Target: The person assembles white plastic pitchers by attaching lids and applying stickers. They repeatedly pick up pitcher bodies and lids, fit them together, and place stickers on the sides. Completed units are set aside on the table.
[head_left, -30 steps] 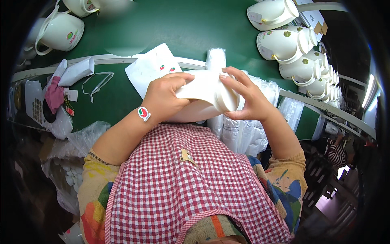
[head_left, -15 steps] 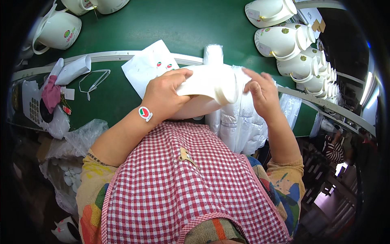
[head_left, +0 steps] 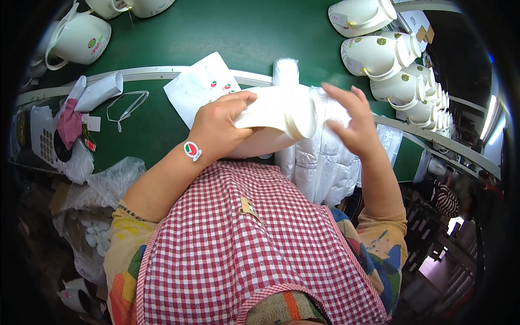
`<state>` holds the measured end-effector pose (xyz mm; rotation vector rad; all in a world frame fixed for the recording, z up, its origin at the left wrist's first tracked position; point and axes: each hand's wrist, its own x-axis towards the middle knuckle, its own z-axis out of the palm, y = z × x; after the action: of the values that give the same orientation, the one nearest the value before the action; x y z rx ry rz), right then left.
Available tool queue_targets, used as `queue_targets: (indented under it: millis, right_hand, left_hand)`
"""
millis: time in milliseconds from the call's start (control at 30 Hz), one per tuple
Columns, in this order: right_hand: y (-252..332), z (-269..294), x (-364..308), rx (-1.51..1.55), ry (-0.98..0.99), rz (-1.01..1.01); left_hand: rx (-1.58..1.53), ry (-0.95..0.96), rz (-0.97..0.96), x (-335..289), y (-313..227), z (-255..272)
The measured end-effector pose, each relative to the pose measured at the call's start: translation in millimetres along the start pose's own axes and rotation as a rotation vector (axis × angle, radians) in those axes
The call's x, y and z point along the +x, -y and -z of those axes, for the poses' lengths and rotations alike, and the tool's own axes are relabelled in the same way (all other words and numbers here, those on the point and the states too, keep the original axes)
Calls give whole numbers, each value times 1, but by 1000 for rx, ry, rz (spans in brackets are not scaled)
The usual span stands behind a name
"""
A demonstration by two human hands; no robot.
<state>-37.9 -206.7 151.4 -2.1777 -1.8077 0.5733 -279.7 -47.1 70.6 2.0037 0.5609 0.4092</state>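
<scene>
A white plastic jug [head_left: 271,105] lies on its side before me, close to the front of my apron. My left hand [head_left: 216,122] is closed round its curved handle, the fingers partly hidden behind it. A round red and green sticker [head_left: 192,150] is on my left wrist. Right of the jug's collared end, my right hand [head_left: 355,124] is raised with fingers spread, slightly blurred and holding nothing. Under and behind the jug lies a white sheet [head_left: 192,86] with a few red and green stickers. Clear plastic-wrapped white bundles [head_left: 319,168] sit between the jug and my right forearm.
Finished-looking white jugs [head_left: 360,54] with tags line the green table [head_left: 233,32] at right; more jugs [head_left: 81,40] stand at far left. A metal rail [head_left: 146,73] crosses the table. A pink cloth [head_left: 68,124] and a plastic bag [head_left: 116,181] are at left.
My right hand has moved slightly away from the jug's collared end, and its fingers have spread wider. The left hand and the jug hold nearly the same place.
</scene>
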Motion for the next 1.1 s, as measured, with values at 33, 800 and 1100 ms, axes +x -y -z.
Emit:
queue_targets:
  millis: [33,800,1100]
  right_hand:
    - [10,-9,4,69,-16,60]
    - [13,-66,33,102,-278,231]
    - [-2,-52,50,147,-31,514]
  left_hand:
    - [-10,4,-6,2,-1,0]
    - [-53,21,-28,-4,-9,-1]
    - [-559,359,23,0,11,6]
